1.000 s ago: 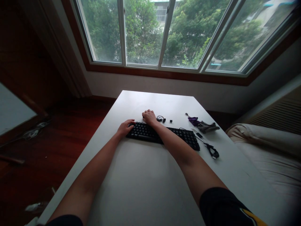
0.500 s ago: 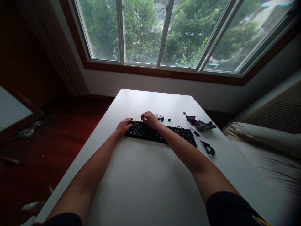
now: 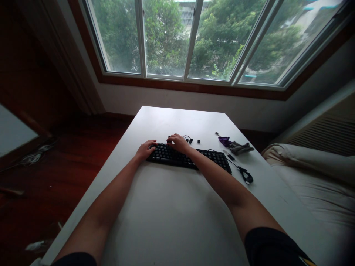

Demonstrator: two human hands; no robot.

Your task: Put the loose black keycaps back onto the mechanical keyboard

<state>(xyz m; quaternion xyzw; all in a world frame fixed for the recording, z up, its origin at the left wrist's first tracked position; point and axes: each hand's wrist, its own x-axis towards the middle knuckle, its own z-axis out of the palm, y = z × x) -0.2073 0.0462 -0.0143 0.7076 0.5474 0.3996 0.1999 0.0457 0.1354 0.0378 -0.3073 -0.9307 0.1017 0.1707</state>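
Note:
A black keyboard (image 3: 213, 157) lies across the middle of the white table (image 3: 172, 221). My left hand (image 3: 144, 150) rests on the keyboard's left end, fingers curled over its edge. My right hand (image 3: 179, 143) hovers over the upper left keys. Its fingers are bent and pinched together at the tips, and whatever is between them is too small to make out. Both forearms stretch out over the table toward the keyboard.
Small black parts (image 3: 190, 140) lie just behind the keyboard. To the right are a purple item (image 3: 224, 140), a grey bundle (image 3: 241, 147) and a black cable with a plug (image 3: 246, 176). A bed (image 3: 313, 177) adjoins the table's right side. Windows are ahead, with dark wooden floor at left.
My right hand has come from the table just behind the keyboard's far edge down onto the upper left keys. My left hand has stayed at the keyboard's left end.

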